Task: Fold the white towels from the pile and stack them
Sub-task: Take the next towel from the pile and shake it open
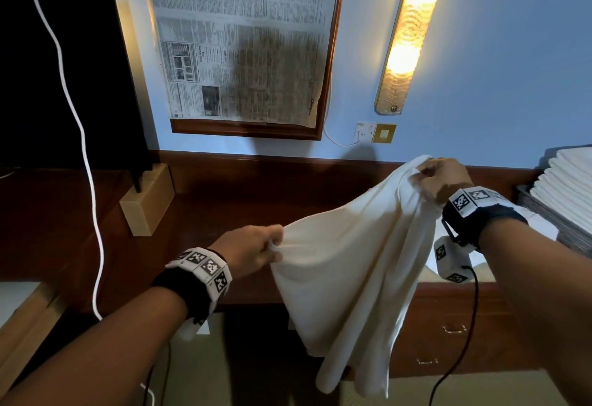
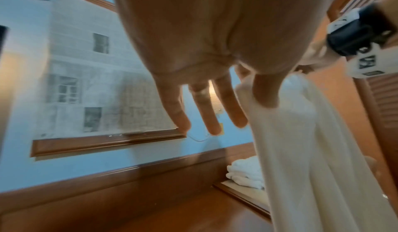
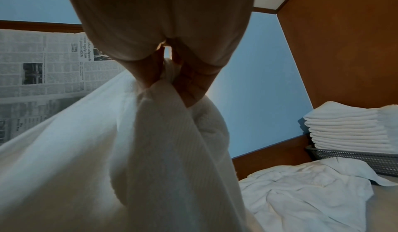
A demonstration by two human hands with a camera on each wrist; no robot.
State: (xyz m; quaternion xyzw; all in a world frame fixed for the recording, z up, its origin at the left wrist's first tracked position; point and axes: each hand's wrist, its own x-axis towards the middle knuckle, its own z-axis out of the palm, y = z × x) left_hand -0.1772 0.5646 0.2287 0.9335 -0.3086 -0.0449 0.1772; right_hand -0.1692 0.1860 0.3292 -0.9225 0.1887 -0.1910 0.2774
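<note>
- Two hands hold one white towel [image 1: 346, 264] in the air at the centre-right of the head view, above the dark wooden counter [image 1: 224, 194].
- Left hand [image 1: 253, 250], at mid-frame, pinches an edge of the cloth between thumb and forefinger; in the left wrist view the other three fingers [image 2: 206, 114] hang straight and hold nothing.
- Right hand [image 1: 443, 178], higher and further right, is curled tight round a bunched handful of the towel, its fingers [image 3: 193, 82] squeezing the gathered cloth.
- Between the hands the towel sags in long folds and its lower end droops past the counter's front edge, so it looks soft, limp and light, with no stiffness to keep a shape.
- My guess is that a bunched grip will leave it twisted; it would handle better taken by two neighbouring corners and pulled taut along one edge.
- Slipping seems unlikely, as the ribbed weave in the right wrist view gives the fingers purchase.
- Loose towels [image 3: 301, 193] lie crumpled at the lower right of that view, just beside a mesh basket [image 3: 353, 160] bearing the folded stack [image 3: 344, 128].
</note>
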